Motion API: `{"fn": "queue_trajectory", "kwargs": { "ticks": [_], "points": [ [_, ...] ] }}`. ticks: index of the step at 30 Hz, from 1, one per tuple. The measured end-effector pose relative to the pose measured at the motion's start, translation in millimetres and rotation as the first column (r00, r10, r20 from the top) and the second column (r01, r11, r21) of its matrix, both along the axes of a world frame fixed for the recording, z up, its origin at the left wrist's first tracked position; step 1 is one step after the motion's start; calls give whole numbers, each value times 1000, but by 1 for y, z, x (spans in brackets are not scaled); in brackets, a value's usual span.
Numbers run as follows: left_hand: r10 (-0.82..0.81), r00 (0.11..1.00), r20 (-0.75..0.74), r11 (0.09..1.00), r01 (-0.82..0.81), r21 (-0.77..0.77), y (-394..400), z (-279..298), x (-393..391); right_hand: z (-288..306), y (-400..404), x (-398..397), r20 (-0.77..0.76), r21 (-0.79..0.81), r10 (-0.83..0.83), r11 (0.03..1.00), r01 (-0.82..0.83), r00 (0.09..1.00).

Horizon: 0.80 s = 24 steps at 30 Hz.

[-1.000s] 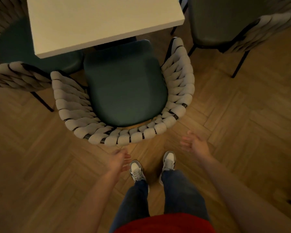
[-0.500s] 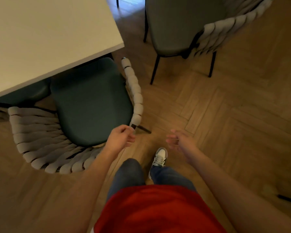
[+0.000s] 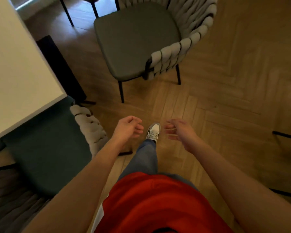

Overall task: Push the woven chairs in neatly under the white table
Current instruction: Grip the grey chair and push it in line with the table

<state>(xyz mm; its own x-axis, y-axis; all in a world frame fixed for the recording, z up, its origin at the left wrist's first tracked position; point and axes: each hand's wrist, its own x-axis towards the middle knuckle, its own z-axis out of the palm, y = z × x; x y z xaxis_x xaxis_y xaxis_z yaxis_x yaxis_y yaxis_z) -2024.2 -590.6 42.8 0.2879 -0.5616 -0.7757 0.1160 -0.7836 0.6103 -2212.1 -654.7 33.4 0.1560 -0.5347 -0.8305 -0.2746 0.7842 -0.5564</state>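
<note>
Woven grey cord is wrapping the back of the far chair (image 3: 158,39), which is standing clear of the white tabletop (image 3: 15,64) with its seat wholly uncovered and facing left toward the tabletop's edge. A person in a red shirt is stepping across the herringbone floor (image 3: 233,81), both bare hands raised ahead and holding nothing. The left hand (image 3: 129,129) is hanging loosely curled, its grip narrow and empty; the right hand (image 3: 178,130) is hanging half open, fingers blurred, equally empty. The near chair (image 3: 45,148), at lower left, is sitting with the front of its dark green seat already under the tabletop. The far chair is lying ahead of both hands and slightly right, its woven back curving round the right side, so the right hand appears better placed for that rim. Judging by the layout, the push would need to run leftward, from the back toward the tabletop, and the person is likely needing to get round to the chair's right side first.
</note>
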Motion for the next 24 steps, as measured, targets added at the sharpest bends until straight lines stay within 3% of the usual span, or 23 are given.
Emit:
{"fn": "queue_trajectory", "kwargs": {
  "ticks": [14, 24],
  "points": [
    [-131, 991, -9, 989, 130, -75, -249, 21, -58, 10, -239, -58, -58, -10, -65, 998, 64, 996],
    [61, 998, 25, 998, -60, -26, -409, 19, -140, 15, -427, -140, -68, -49, 147, 987, -150, 987]
  ]
}}
